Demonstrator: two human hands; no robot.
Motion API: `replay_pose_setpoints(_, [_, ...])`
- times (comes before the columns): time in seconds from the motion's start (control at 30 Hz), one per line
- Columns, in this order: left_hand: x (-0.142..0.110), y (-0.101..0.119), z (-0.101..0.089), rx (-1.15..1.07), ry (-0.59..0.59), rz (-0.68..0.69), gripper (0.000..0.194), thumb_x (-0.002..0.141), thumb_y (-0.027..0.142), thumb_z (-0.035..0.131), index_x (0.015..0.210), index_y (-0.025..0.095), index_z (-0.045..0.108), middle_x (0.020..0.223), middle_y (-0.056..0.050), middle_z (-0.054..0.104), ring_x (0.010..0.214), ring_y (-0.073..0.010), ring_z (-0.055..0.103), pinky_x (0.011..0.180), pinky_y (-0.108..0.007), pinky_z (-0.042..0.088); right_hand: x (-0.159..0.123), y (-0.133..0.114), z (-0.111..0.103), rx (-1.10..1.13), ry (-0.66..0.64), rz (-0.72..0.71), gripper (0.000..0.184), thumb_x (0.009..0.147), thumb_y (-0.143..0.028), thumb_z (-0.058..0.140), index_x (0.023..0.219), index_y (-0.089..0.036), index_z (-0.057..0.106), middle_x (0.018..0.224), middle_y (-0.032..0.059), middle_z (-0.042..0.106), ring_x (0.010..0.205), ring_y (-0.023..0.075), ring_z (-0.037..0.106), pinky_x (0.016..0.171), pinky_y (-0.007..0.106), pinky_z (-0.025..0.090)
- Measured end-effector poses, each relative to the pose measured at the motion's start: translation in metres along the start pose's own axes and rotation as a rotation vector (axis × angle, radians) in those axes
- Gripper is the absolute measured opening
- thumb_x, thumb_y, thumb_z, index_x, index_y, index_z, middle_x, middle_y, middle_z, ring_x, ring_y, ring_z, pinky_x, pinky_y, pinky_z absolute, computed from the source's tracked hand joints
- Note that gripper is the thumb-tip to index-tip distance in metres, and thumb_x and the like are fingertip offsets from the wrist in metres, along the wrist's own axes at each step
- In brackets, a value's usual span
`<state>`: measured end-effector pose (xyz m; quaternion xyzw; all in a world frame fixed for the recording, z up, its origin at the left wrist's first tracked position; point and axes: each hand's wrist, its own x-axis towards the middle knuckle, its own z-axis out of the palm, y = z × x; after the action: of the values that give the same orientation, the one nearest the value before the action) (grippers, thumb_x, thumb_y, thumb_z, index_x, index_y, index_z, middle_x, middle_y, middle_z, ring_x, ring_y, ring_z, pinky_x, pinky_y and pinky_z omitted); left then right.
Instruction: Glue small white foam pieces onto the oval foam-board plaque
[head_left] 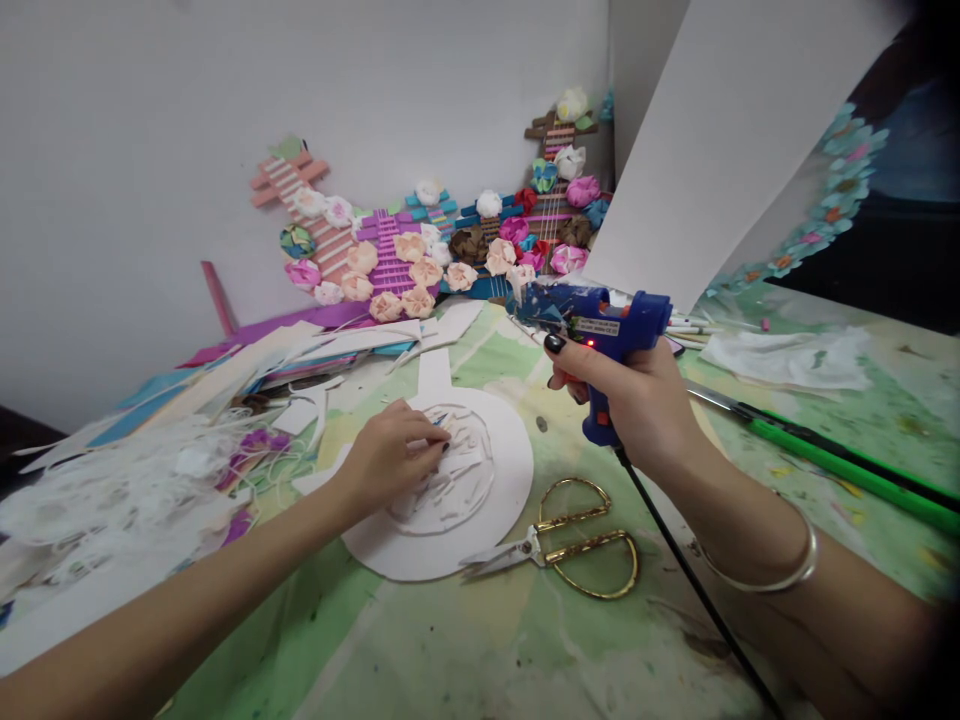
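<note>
My right hand (649,405) is wrapped round the handle of a blue hot glue gun (622,330), raised above the table with its nozzle toward the left and a small red light lit. Below it lies a white round paper cutout (512,450) with a long neck strip, and a ring of small white paper pieces (465,465) covers its middle. Over the left part of that ring, my left hand (397,450) has its fingers pinched together; what they hold, if anything, is too small to name. Gold-handled scissors (536,545) lie beside the cutout, blades partly over its edge.
White paper shreds (135,490) and stacked coloured sheets (300,350) fill the left side. Several paper guitars with paper flowers (390,260) lean on the wall. A green cutter (825,455) lies at right, near a crumpled white tissue (787,358). The gun's black cord (690,575) runs toward me.
</note>
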<state>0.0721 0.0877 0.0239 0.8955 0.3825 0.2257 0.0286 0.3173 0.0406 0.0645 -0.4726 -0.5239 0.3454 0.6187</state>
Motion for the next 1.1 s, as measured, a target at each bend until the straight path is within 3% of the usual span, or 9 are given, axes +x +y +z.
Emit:
replay_pose_setpoints(0.67, [0.008,0.005,0.003,0.013,-0.022,-0.172,0.017,0.068,0.015,0.060,0.080,0.021,0.071,0.071,0.000,0.070,0.069,-0.0157,0.057,0.059,-0.024,0.043,0.000,0.002,0.001,0.028,0.012,-0.047,0.017,0.072,-0.027,0.064,0.059,-0.017,0.060,0.055,-0.0005,0.058,0.046,0.0090,0.045,0.036,0.020,0.030])
replay_pose_setpoints(1.1, [0.009,0.008,0.001,0.015,0.010,-0.160,0.019,0.072,0.016,0.057,0.084,0.021,0.071,0.069,0.000,0.065,0.062,-0.0135,0.053,0.060,-0.025,0.044,0.001,0.003,0.000,0.038,0.002,-0.103,0.017,0.072,-0.025,0.063,0.058,-0.018,0.060,0.057,-0.0010,0.059,0.048,0.0086,0.047,0.039,0.021,0.033])
